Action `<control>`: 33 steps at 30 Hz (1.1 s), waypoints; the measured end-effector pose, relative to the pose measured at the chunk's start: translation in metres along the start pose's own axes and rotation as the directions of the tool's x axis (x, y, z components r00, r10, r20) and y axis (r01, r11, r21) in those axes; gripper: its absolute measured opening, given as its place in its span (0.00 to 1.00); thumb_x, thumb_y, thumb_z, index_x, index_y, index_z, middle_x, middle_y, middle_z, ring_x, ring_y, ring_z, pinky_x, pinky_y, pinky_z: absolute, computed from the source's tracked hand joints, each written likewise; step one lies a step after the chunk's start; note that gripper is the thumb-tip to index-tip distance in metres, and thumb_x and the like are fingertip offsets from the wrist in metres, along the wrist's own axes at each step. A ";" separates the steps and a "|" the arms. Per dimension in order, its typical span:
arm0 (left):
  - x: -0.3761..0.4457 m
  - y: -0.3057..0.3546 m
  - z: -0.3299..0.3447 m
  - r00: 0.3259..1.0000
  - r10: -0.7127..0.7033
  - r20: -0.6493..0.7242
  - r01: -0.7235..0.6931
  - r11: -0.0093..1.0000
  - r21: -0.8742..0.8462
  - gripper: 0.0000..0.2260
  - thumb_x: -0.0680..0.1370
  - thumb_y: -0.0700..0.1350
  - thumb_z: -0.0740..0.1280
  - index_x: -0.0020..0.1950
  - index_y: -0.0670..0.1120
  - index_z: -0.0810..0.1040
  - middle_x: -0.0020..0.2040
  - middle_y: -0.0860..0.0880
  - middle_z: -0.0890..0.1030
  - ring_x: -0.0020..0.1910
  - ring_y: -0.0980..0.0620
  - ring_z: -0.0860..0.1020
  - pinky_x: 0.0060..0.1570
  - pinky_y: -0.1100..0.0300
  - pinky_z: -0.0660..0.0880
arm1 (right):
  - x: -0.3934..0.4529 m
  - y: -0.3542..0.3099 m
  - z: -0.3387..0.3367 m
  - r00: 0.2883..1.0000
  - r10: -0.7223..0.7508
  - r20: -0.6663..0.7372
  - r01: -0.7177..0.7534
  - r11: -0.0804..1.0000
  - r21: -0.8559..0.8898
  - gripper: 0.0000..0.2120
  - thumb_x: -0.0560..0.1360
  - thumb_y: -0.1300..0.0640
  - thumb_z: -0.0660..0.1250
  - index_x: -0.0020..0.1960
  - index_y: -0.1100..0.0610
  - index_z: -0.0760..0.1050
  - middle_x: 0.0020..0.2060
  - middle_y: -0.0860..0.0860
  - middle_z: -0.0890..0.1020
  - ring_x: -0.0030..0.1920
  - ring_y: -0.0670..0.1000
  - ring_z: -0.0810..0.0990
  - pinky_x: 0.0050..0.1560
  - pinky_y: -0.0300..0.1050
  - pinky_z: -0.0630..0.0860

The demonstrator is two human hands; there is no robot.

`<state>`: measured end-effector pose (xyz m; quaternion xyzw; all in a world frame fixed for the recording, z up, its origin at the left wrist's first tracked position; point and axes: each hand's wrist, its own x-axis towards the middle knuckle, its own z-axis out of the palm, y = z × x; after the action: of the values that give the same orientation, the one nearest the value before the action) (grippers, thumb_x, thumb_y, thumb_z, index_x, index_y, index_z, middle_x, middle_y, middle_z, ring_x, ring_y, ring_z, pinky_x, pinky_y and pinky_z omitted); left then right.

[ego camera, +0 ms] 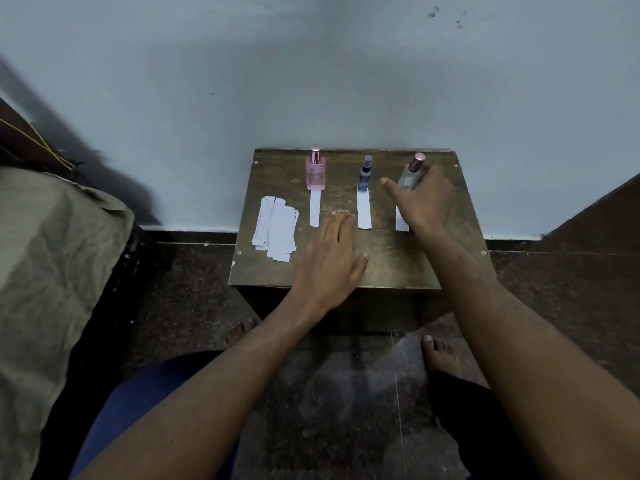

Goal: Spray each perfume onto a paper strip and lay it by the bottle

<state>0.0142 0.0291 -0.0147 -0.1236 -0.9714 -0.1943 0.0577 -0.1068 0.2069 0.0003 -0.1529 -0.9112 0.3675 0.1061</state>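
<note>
A small dark wooden table (pixel 388 268) is seen against the wall, and everything is carried on it. Near its left edge a loose pile of spare paper strips (pixel 277 228) is laid. Along the back edge three bottles are stood: a pink bottle (pixel 316 173), a small blue bottle (pixel 364 174) and a clear bottle (pixel 412 173) toward the back right corner. In front of each bottle one strip is laid: the first strip (pixel 314 209), the second strip (pixel 364 211) and the third strip (pixel 401 221), partly hidden. The left hand (pixel 332 258) is rested flat near the front edge, fingers straight, nothing held. The right hand (pixel 424 199) is spread around the clear bottle, fingers loosely extended; whether the bottle is really gripped cannot be told. The task is judged nearly finished. The clear bottle could be tipped, or the third strip dragged, if the right hand is pulled back carelessly.
</note>
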 end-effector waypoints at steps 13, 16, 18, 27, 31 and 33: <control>0.038 0.015 0.025 0.993 0.114 0.034 -0.117 0.987 0.109 0.24 0.85 0.61 0.59 0.79 0.53 0.69 0.80 0.44 0.68 0.78 0.43 0.65 0.72 0.44 0.69 | 0.005 0.028 0.000 0.983 -0.181 0.038 0.179 0.982 0.061 0.18 0.74 0.50 0.80 0.61 0.55 0.82 0.45 0.42 0.82 0.41 0.37 0.80 0.41 0.23 0.71; 0.043 0.018 0.034 0.991 0.122 0.060 -0.129 0.982 0.134 0.25 0.86 0.63 0.57 0.80 0.54 0.69 0.80 0.43 0.67 0.79 0.42 0.64 0.73 0.42 0.67 | 0.007 0.034 -0.007 0.974 -0.220 0.052 0.215 0.974 0.074 0.17 0.76 0.53 0.79 0.63 0.55 0.82 0.44 0.42 0.82 0.40 0.32 0.77 0.42 0.20 0.70; 0.044 0.019 0.037 0.992 0.112 0.060 -0.119 0.985 0.126 0.25 0.86 0.63 0.56 0.79 0.54 0.70 0.80 0.43 0.67 0.79 0.42 0.64 0.73 0.42 0.66 | 0.008 0.034 -0.010 0.968 -0.238 0.082 0.234 0.970 0.064 0.17 0.78 0.54 0.78 0.65 0.55 0.82 0.47 0.44 0.83 0.41 0.33 0.77 0.42 0.20 0.70; 0.044 0.031 0.042 0.991 0.109 0.078 -0.120 0.981 0.155 0.27 0.85 0.64 0.56 0.80 0.51 0.69 0.80 0.44 0.67 0.78 0.44 0.65 0.75 0.43 0.64 | 0.024 0.036 -0.031 0.916 -0.332 0.226 0.340 0.940 0.001 0.16 0.79 0.54 0.77 0.65 0.55 0.82 0.46 0.46 0.83 0.41 0.37 0.77 0.41 0.22 0.68; 0.044 0.033 0.043 0.991 0.115 0.073 -0.126 0.978 0.166 0.28 0.85 0.64 0.57 0.80 0.50 0.68 0.79 0.45 0.67 0.77 0.45 0.66 0.73 0.46 0.65 | 0.025 0.036 -0.031 0.912 -0.335 0.237 0.340 0.940 0.020 0.16 0.79 0.55 0.77 0.65 0.55 0.82 0.46 0.47 0.84 0.43 0.42 0.80 0.41 0.22 0.69; 0.042 0.034 0.042 0.989 0.124 0.074 -0.135 0.976 0.169 0.28 0.85 0.64 0.58 0.80 0.50 0.68 0.78 0.45 0.67 0.76 0.45 0.66 0.72 0.46 0.65 | 0.024 0.037 -0.028 0.920 -0.319 0.228 0.322 0.946 0.028 0.16 0.79 0.55 0.77 0.65 0.55 0.82 0.46 0.47 0.84 0.40 0.36 0.79 0.40 0.21 0.68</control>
<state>-0.0201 0.0853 -0.0339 -0.1872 -0.9759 -0.1006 0.0502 -0.1135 0.2589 -0.0037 0.0411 -0.9319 0.3557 0.0580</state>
